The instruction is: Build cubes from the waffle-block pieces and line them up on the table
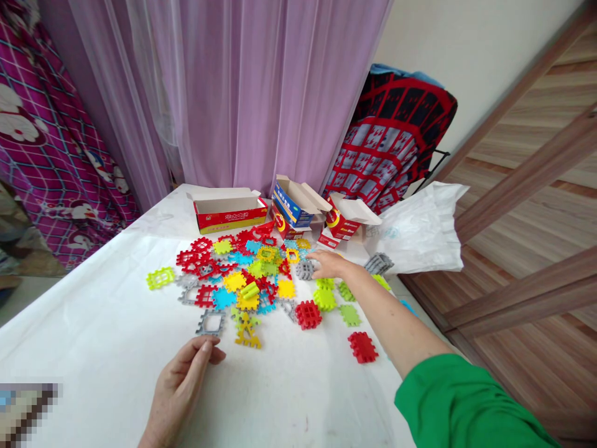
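My right hand (328, 264) reaches across the table, its fingers closed on a stack of grey pieces (305, 270). Near the front, my left hand (190, 367) rests with thumb and fingers together, just below a grey frame piece (210, 323); whether it holds anything is hidden. A mixed pile of red, yellow, blue and green notched plastic pieces (234, 281) spreads between the hands and the boxes. Right of the pile sit a red stack (308, 315), a lime green stack (325, 299) and another red stack (362, 348).
Behind the pile stand an open red and yellow box (232, 212), a blue box (291, 205) and a red box (344, 218). A white plastic bag (420, 230) lies at the right edge of the white-covered table (261, 404). Purple curtains (261, 93) hang behind.
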Action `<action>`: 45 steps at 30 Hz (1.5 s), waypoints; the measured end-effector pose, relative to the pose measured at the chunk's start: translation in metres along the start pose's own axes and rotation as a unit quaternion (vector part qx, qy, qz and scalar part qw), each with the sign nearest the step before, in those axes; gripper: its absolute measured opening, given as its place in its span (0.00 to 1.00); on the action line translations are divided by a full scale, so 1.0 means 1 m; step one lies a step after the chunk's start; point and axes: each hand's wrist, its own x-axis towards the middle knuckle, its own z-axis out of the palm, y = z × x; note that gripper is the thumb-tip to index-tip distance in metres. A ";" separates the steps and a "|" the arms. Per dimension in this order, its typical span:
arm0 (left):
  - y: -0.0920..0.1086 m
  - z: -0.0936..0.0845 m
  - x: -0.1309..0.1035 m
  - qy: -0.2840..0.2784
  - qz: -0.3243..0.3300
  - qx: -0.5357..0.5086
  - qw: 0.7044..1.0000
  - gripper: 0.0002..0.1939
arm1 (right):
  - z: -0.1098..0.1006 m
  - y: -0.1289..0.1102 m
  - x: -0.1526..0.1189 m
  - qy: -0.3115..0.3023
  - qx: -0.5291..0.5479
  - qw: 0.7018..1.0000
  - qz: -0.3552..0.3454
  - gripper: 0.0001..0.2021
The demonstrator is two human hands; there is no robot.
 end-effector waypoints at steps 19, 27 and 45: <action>-0.003 0.001 -0.001 0.000 0.010 0.004 1.000 0.24 | -0.005 -0.025 0.002 -0.034 -0.048 0.998 0.020 0.40; -0.001 -0.001 -0.001 -0.007 0.002 0.004 1.000 0.25 | 0.000 -0.022 0.006 -0.021 -0.040 0.999 0.016 0.39; 0.001 0.001 0.004 0.025 0.007 0.031 0.999 0.31 | -0.121 -0.013 -0.049 0.414 0.198 0.888 -0.035 0.16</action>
